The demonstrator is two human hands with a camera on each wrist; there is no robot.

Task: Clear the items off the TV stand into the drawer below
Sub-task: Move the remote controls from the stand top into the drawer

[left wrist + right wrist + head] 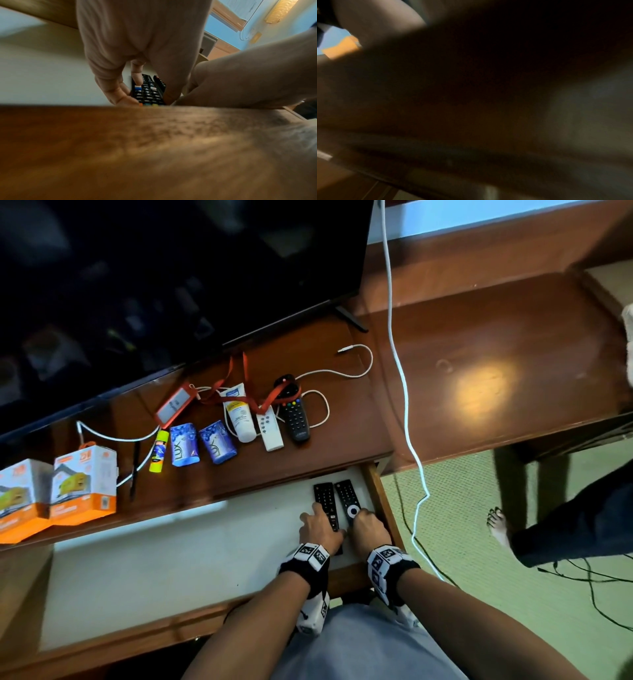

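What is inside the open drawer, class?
Two black remotes lie side by side at the drawer's right end. The left hand and right hand cover their near ends, so those parts stay hidden.

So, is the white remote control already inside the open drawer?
No, the white remote control lies on the TV stand beside the cream tube; only two black remotes are in the drawer.

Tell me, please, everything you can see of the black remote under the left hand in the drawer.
The black remote is a long, slim bar, plastic by its look, lying flat and face up on the pale drawer floor, near its right end. Rows of small buttons cover it, with coloured keys visible in the left wrist view. The left hand grips its near end. A second black remote lies alongside, right of it.
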